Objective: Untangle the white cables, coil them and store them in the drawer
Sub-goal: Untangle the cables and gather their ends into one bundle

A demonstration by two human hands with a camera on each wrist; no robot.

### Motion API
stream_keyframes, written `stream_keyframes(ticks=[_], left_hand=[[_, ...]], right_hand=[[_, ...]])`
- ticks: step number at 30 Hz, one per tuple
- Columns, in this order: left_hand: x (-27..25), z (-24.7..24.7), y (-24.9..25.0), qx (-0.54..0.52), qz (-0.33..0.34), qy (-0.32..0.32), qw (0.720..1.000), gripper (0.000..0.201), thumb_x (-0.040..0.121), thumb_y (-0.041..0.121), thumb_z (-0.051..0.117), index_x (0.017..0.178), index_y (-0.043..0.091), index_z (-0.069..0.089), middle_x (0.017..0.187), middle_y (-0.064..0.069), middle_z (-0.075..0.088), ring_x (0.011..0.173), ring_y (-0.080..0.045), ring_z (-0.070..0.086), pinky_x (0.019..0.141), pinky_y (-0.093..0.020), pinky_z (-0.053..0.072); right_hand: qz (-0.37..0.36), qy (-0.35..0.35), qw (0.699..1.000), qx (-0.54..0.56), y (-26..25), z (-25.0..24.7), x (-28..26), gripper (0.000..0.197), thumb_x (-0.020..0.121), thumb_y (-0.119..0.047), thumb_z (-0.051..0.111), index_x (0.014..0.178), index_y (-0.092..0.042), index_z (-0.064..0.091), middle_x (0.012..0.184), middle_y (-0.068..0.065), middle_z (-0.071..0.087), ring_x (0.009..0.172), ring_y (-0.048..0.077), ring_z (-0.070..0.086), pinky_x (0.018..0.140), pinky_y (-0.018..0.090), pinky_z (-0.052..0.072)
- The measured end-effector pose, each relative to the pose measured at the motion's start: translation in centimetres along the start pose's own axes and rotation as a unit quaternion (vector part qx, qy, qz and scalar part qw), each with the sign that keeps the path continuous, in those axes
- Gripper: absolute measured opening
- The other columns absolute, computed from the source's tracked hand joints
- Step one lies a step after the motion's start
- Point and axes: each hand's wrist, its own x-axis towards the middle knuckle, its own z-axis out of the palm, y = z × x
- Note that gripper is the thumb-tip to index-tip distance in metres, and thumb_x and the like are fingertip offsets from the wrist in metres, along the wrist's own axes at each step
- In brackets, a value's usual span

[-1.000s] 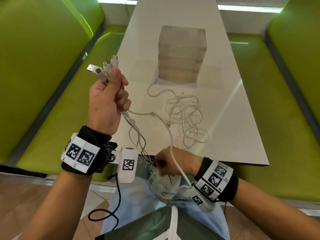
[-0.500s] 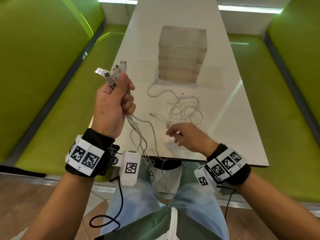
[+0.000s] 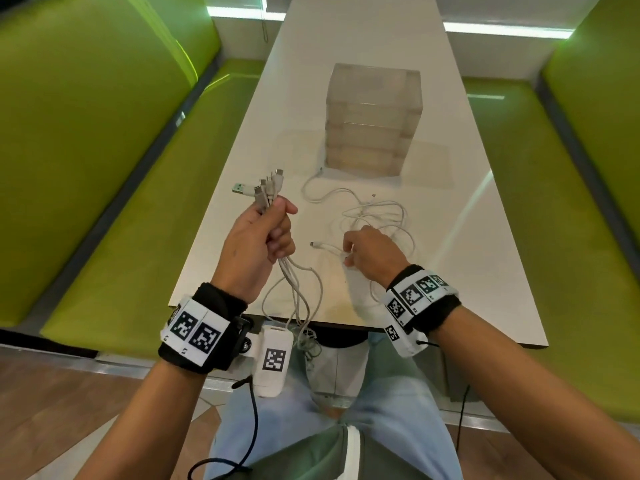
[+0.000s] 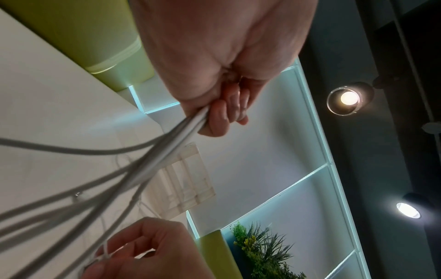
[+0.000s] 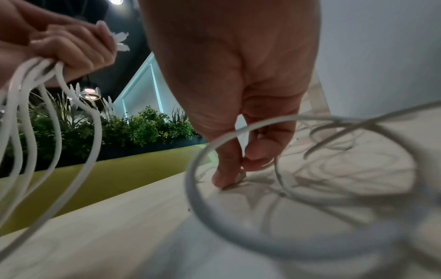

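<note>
Left hand (image 3: 258,245) is clenched round a bundle of white cables (image 3: 299,292) above the desk's (image 3: 491,278) near left corner, the plugs (image 3: 265,187) fanning out above the thumb, at least five of them, and the cords trailing down over the near edge toward the person's lap. Right hand (image 3: 372,256) is down on the desk near the middle of the near edge, thumb and forefinger pinching a thin white cable end (image 3: 323,245) against the surface; the right wrist view shows the fingertips (image 5: 225,177) pressed to the desktop. Half a second ago this hand hovered with fingers spread above the tangle; a second ago it was below the near edge by the lap, pulling a cord. The left hand has sunk lower and nearer the desk since then. Beyond the right hand lies the loose tangle (image 3: 377,216) of white cable loops, one strand running up to the foot of the clear drawer unit (image 3: 372,119), a single stack of four shut drawers standing at mid-desk. Two green benches (image 3: 114,188) flank the desk.
</note>
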Motion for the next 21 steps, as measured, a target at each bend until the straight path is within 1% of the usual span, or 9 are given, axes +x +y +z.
stream_keyframes(ticks=[3, 6, 8, 12, 15, 16, 18, 20, 21], left_hand=[[0.6, -0.1, -1.1, -0.023, -0.024, 0.010, 0.999, 0.027, 0.101, 0.019, 0.039, 0.077, 0.011, 0.050, 0.053, 0.007, 0.037, 0.047, -0.007, 0.028, 0.046, -0.019, 0.028], [1.3, -0.3, -2.2, -0.025, -0.041, 0.017, 0.999, 0.028, 0.101, 0.019, 0.037, 0.079, 0.011, 0.052, 0.059, 0.004, 0.053, 0.049, -0.007, 0.038, 0.049, -0.019, 0.033], [1.6, -0.4, -2.7, -0.025, -0.049, 0.025, 0.998, 0.028, 0.102, 0.017, 0.036, 0.081, 0.009, 0.053, 0.063, 0.000, 0.061, 0.051, -0.007, 0.044, 0.050, -0.018, 0.036], [1.8, -0.6, -3.3, -0.028, -0.057, 0.033, 0.997, 0.028, 0.102, 0.017, 0.036, 0.082, 0.009, 0.053, 0.064, -0.001, 0.062, 0.050, -0.007, 0.046, 0.050, -0.017, 0.038], [1.8, -0.8, -3.6, -0.030, -0.061, 0.038, 0.997, 0.028, 0.102, 0.017, 0.036, 0.082, 0.009, 0.053, 0.064, -0.001, 0.063, 0.050, -0.007, 0.047, 0.050, -0.017, 0.039], [1.8, -0.8, -3.7, -0.030, -0.061, 0.039, 0.997, 0.027, 0.102, 0.017, 0.036, 0.082, 0.009, 0.053, 0.064, -0.001, 0.064, 0.050, -0.007, 0.048, 0.050, -0.018, 0.040], [1.7, -0.8, -3.7, -0.027, -0.061, 0.040, 0.997, 0.027, 0.102, 0.018, 0.037, 0.083, 0.009, 0.054, 0.066, -0.002, 0.066, 0.052, -0.007, 0.051, 0.052, -0.018, 0.043], [1.6, -0.7, -3.6, -0.021, -0.060, 0.036, 0.997, 0.027, 0.102, 0.018, 0.037, 0.084, 0.008, 0.054, 0.069, -0.003, 0.069, 0.055, -0.008, 0.055, 0.056, -0.019, 0.047], [1.6, -0.7, -3.6, -0.017, -0.059, 0.034, 0.998, 0.027, 0.102, 0.018, 0.037, 0.084, 0.008, 0.054, 0.072, -0.004, 0.071, 0.057, -0.009, 0.058, 0.057, -0.019, 0.049]], right_hand=[[-0.011, -0.001, 1.000, 0.015, 0.4, -0.2, -0.5, 0.017, 0.083, -0.013, 0.066, 0.100, -0.015, 0.065, 0.101, 0.009, 0.056, 0.090, 0.027, 0.058, 0.073, 0.034, 0.044], [-0.025, 0.001, 1.000, 0.019, 0.5, -0.1, -1.1, 0.019, 0.086, -0.012, 0.060, 0.104, -0.017, 0.066, 0.100, 0.008, 0.063, 0.091, 0.025, 0.059, 0.073, 0.035, 0.046], [-0.030, 0.009, 0.999, 0.021, 0.7, 0.1, -1.3, 0.022, 0.088, -0.013, 0.055, 0.107, -0.018, 0.065, 0.099, 0.009, 0.064, 0.091, 0.025, 0.059, 0.069, 0.032, 0.044], [-0.061, 0.028, 0.998, -0.003, 0.8, 0.3, -1.6, 0.027, 0.092, -0.021, 0.053, 0.116, -0.021, 0.063, 0.107, 0.007, 0.055, 0.091, 0.025, 0.058, 0.066, 0.028, 0.038], [-0.100, 0.016, 0.992, -0.075, 0.5, 0.4, -1.7, 0.029, 0.094, -0.027, 0.050, 0.120, -0.026, 0.062, 0.105, 0.006, 0.057, 0.087, 0.028, 0.060, 0.063, 0.029, 0.038], [-0.103, 0.013, 0.990, -0.094, 0.3, 0.4, -1.6, 0.029, 0.094, -0.027, 0.049, 0.120, -0.026, 0.062, 0.104, 0.006, 0.058, 0.086, 0.029, 0.061, 0.063, 0.029, 0.038], [-0.094, 0.003, 0.990, -0.110, 0.3, 0.0, -1.4, 0.025, 0.093, -0.023, 0.050, 0.113, -0.023, 0.065, 0.105, 0.007, 0.062, 0.088, 0.028, 0.062, 0.066, 0.031, 0.042], [-0.079, -0.002, 0.993, -0.090, 0.4, -0.8, -1.1, 0.019, 0.089, -0.017, 0.053, 0.100, -0.018, 0.068, 0.101, 0.006, 0.067, 0.088, 0.026, 0.063, 0.070, 0.033, 0.047], [-0.070, 0.007, 0.995, -0.064, 0.3, -1.4, -1.0, 0.016, 0.087, -0.017, 0.054, 0.095, -0.016, 0.067, 0.097, 0.005, 0.067, 0.087, 0.025, 0.063, 0.071, 0.033, 0.049]])
